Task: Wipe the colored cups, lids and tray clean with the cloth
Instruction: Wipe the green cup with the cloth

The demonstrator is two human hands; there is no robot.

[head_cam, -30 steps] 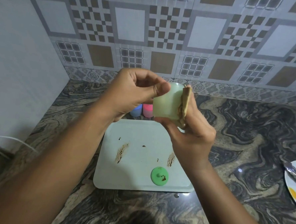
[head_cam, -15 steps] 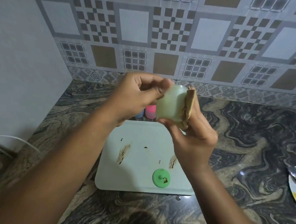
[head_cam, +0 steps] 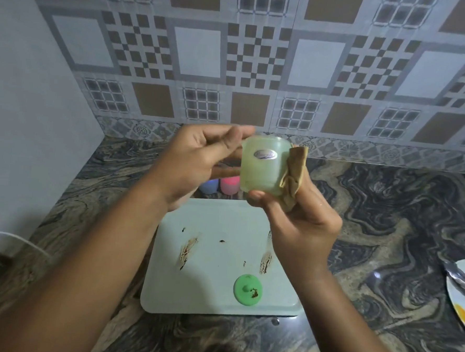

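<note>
So, green cup [head_cam: 261, 175] upright, long axis vert., in R hand [head_cam: 304, 229] grip w/ cloth [head_cam: 294, 174]; L hand [head_cam: 197, 157] grip unclear.

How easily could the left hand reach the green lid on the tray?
Probably yes, once freed: the left hand holds the cup, but the lid lies uncovered on the tray below, with nothing between them.

Head cam looks fwd & down, close over tray [head_cam: 214, 270] on counter [head_cam: 386, 226].
</note>
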